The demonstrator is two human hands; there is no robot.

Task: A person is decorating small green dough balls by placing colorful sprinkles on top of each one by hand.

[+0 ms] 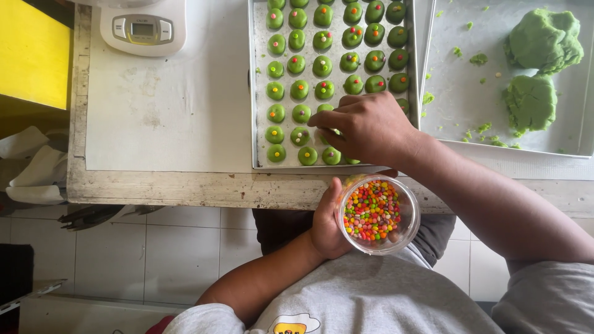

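Note:
My left hand (327,226) holds a clear round cup (378,214) full of small multicoloured candies, just below the table's front edge. My right hand (366,127) rests over the near right part of a metal tray (258,74), fingertips pinched down on a green dough ball (326,110). The tray carries several rows of green dough balls, each topped with coloured candy bits. My right hand hides some of the balls in the near rows.
A second metal tray (458,86) to the right holds two lumps of green dough (544,40) and crumbs. A white kitchen scale (143,28) stands at the back left on white paper (167,105). A yellow surface (31,52) is at far left; tiled floor below.

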